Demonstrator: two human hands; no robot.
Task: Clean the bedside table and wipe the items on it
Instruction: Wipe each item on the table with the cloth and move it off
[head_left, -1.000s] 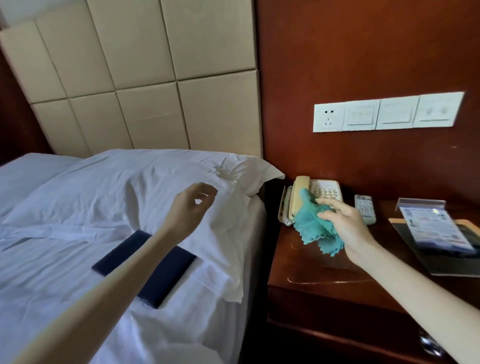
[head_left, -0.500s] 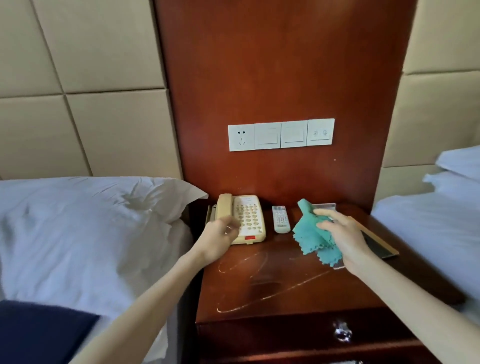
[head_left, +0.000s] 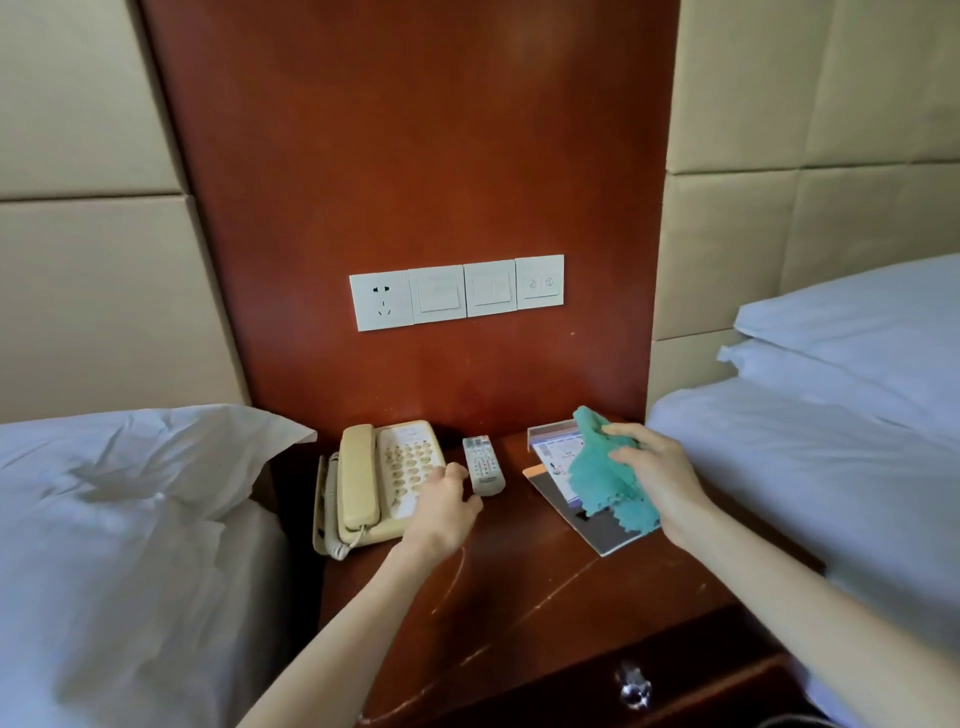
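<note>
At centre frame, on the glossy reddish wooden tabletop, the left hand curls loosely beside a small grey remote control, risking knocking it, while the right hand clutches a crumpled teal cloth.

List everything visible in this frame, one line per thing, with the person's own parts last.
telephone: 1, cream, left on the bedside table
remote control: 1, white-grey, right of the telephone
acrylic card stand: 1, clear with a printed sheet, right rear of the table
dark folder: 1, under the stand
bedside table: 1, reddish wood, scratched top, drawer knob in front
wall panel: 1 socket and 3 switches, white
pillows: white, on both beds
cloth: 1, teal, over the stand
left hand: empty, fingertips at the remote
right hand: holding the cloth
</note>
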